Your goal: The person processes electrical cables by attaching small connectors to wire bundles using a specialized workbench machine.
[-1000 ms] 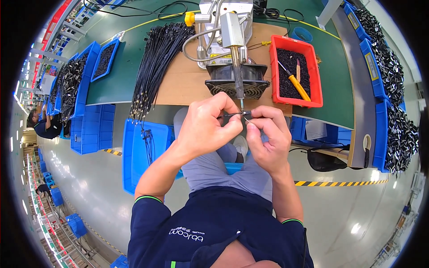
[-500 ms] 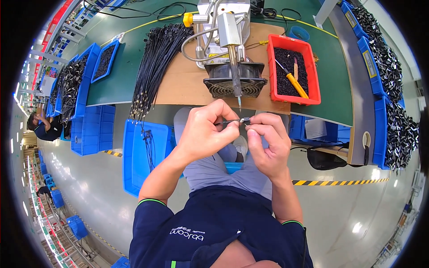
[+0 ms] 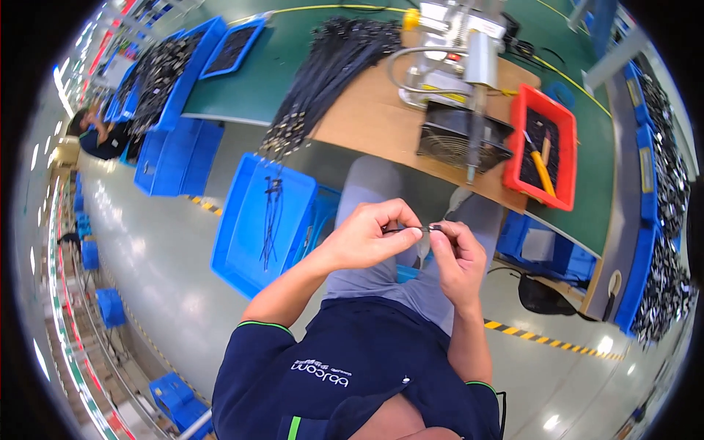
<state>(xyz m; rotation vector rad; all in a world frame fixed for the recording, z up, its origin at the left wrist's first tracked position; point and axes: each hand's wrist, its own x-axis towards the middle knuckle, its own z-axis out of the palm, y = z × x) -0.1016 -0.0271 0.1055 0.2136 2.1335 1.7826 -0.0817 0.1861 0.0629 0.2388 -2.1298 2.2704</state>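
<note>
A thin black cable (image 3: 425, 229) runs between my two hands, held above my lap. My left hand (image 3: 372, 236) pinches it between thumb and fingertips. At its end, the fingers of my right hand (image 3: 460, 258) are closed on a small dark connector (image 3: 435, 227), mostly covered by the fingertips. Beyond my hands, a soldering iron (image 3: 475, 139) points down from a bench stand (image 3: 440, 70), its tip apart from the cable. Behind the iron sits a black fan (image 3: 444, 139). A large bundle of black cables (image 3: 326, 81) lies on the bench, left of the stand.
Right of the fan, a red bin (image 3: 516, 139) contains small black parts and a yellow-handled tool (image 3: 544, 174). A blue tub (image 3: 229, 235) with a few cables (image 3: 271, 220) stands at my left. Blue trays of parts (image 3: 653, 253) line the right side.
The view has turned and shifted, so the bench appears tilted and farther right. My hands are now lower and farther from the soldering iron's tip, still holding the cable and connector.
</note>
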